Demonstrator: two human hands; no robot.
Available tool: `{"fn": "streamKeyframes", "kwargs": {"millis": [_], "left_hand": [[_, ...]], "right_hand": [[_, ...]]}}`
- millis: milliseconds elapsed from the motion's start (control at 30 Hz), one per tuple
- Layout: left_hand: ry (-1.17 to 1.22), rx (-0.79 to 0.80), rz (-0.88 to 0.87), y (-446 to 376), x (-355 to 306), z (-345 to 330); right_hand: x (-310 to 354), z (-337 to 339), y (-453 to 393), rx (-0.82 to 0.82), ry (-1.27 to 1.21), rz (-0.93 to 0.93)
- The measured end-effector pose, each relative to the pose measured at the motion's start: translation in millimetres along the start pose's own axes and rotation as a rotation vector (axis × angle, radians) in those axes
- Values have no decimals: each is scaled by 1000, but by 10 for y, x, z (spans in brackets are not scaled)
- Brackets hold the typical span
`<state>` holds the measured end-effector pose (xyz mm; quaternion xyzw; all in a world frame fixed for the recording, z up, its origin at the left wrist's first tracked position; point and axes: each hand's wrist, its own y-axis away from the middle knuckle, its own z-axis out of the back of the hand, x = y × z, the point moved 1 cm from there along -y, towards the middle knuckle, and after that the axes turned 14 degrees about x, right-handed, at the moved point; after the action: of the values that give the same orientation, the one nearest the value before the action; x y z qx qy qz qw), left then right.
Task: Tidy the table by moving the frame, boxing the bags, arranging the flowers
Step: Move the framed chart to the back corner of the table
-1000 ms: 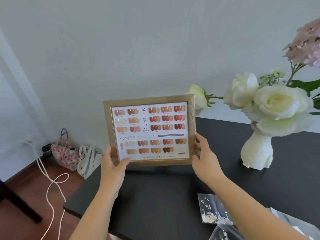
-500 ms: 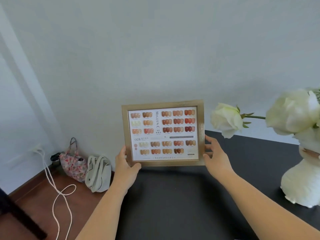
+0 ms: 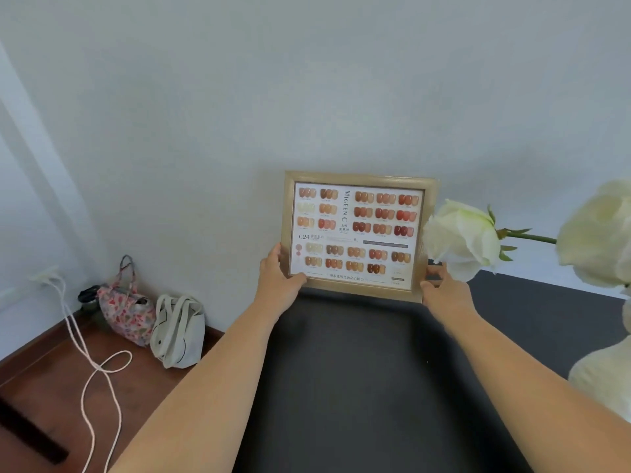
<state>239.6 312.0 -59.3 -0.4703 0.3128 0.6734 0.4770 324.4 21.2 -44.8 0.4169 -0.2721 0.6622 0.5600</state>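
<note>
A gold-edged picture frame (image 3: 356, 233) showing a chart of nail colours stands upright at the far left edge of the black table (image 3: 375, 387), close to the wall. My left hand (image 3: 278, 279) grips its lower left corner and my right hand (image 3: 444, 290) grips its lower right corner. A white rose (image 3: 461, 238) on a green stem reaches in from the right and overlaps the frame's right edge. A larger white bloom (image 3: 597, 233) and part of a white vase (image 3: 601, 380) sit at the right border. The bags for boxing are out of view.
Past the table's left edge, a floral bag (image 3: 126, 307) and a white tote bag (image 3: 179, 331) lean against the wall on the wooden floor. A white cable (image 3: 88, 353) loops across the floor. A dark table leg (image 3: 30, 435) shows at bottom left.
Both hands have carried the frame farther back and left toward the wall. The view has swung left, so the vase and blooms have slid to the right border and the clear bags have left the view.
</note>
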Motion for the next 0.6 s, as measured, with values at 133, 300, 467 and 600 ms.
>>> {"fn": "streamKeyframes", "kwargs": {"millis": [133, 300, 467, 600], "left_hand": [[12, 21, -22, -221, -17, -159], [36, -7, -25, -439, -14, -242], [36, -4, -32, -601, -13, -289], [38, 25, -54, -682, -96, -357]], "right_hand": [[-137, 27, -80, -59, -31, -21], [-191, -40, -178, -114, -46, -17], [-223, -79, -275, -177, -89, -22], [-192, -5, -338, -215, -67, -29]]}}
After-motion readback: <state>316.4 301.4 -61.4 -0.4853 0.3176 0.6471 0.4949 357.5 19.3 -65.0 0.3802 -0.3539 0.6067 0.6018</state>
